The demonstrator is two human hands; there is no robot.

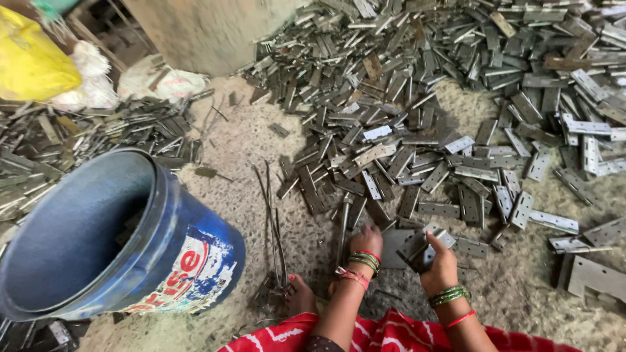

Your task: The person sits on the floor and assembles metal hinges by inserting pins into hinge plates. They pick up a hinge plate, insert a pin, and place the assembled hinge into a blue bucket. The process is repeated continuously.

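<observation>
My right hand (439, 266) grips a grey metal hinge (424, 245), held open just above the floor. Beside it, my left hand (366, 241) rests with curled fingers on a dark flat metal plate (393, 248) and touches a thin metal rod (343, 225) that points away from me. Green and red bangles ring both wrists. In front of both hands spreads a big heap of loose grey hinges (417, 111) on the rough floor. My bare foot (299, 293) lies to the left of the hands.
A large blue plastic bucket (166, 215) lies tilted on the left, its mouth facing left. Behind it lie more hinges (78, 140), a yellow bag (29, 62) and white sacks (160, 81). Thin wire rods (274, 221) lie between bucket and hands. A larger plate (596, 277) sits at right.
</observation>
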